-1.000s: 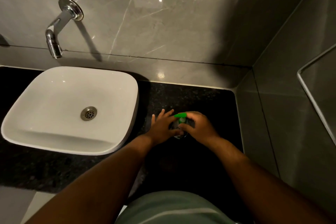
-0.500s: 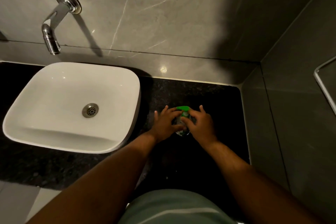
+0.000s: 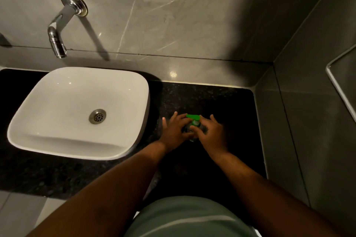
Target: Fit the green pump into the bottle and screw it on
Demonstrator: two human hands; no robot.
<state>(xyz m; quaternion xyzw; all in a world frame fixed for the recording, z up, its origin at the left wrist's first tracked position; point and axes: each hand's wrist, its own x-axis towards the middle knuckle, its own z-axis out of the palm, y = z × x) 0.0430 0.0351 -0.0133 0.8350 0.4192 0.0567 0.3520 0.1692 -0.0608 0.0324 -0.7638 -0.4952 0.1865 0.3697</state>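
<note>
A small clear bottle [image 3: 189,129] stands upright on the black stone counter [image 3: 221,106], right of the sink. The green pump [image 3: 193,117] sits on top of it, its nozzle pointing left. My left hand [image 3: 174,130] wraps the bottle from the left, fingers spread over its far side. From the right, my right hand [image 3: 211,133] pinches the pump's collar below the green head with thumb and fingers. Both hands hide most of the bottle body.
A white basin [image 3: 48,136] with a metal drain [image 3: 97,116] sits on the counter's left half. A chrome wall tap [image 3: 57,44] hangs above it. Grey tiled walls close the back and right side; a metal-framed panel [image 3: 335,81] is on the right wall.
The right hand has shifted its hold on the pump collar and its fingers now lie further round it. The green head has stayed pointing left. The view has tilted slightly.
</note>
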